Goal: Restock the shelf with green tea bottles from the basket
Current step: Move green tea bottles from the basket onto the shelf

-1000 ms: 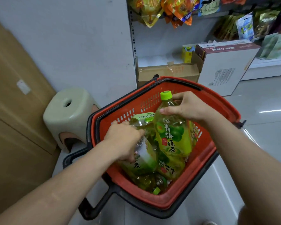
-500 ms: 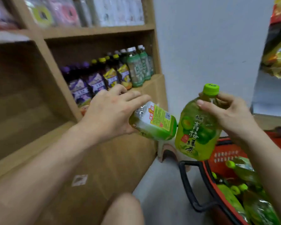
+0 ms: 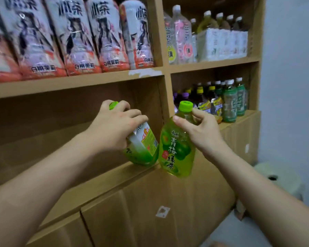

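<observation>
**Asker:** How many green tea bottles are in view, and where are they?

**Describer:** Two. The first green tea bottle is in the person's left hand. It is tilted, with its base at the front edge of the wooden shelf. The second green tea bottle hangs nearly upright from the right hand. It sits just beside the first, in front of the shelf's edge. Whether the two touch cannot be told.

**Asker:** How do the fingers lie?

**Describer:** The left fingers curl over the bottle's shoulder, with its lime cap showing between them. The right thumb and fingers pinch the other bottle's neck.

**Asker:** What else is there?

**Describer:** Five large white-and-orange bottles stand in a row on the board above, the leftmost cut off. The small bottles in the compartment to the right are too crowded to count. One pale stool stands on the floor at far right.
</observation>
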Motion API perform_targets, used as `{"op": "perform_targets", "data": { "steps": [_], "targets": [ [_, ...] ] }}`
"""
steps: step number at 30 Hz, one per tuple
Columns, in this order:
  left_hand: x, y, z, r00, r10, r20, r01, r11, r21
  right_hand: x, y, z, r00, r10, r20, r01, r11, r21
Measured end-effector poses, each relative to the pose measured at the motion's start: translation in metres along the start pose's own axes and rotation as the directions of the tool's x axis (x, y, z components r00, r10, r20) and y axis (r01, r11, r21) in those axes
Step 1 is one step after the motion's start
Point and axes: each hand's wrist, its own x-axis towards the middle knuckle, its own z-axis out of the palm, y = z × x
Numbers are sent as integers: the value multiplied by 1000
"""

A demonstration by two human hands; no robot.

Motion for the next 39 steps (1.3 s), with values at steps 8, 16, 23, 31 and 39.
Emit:
{"op": "perform_targets", "data": {
  "steps": [8,16,23,31,39],
  "targets": [
    [18,-13,54,965,84,248,-80,996,-29,29,39,65,995,28,94,-17,993,-120],
    [-14,-13,95,880,-459,-122,238,649,-722,48,54,90,997,76,-33,-80,985,-151],
    [-31,14,140,735,-615,287,510,222,-831,21,55,80,995,73,73,0,707,-707],
    [-16,14,144,617,-711,337,717,331,-613,16,69,108,986,77,151,66,643,-763],
    [-14,13,117,594,-725,350,753,346,-560,7,59,86,912,270,308,-19,779,-627]
  ]
}}
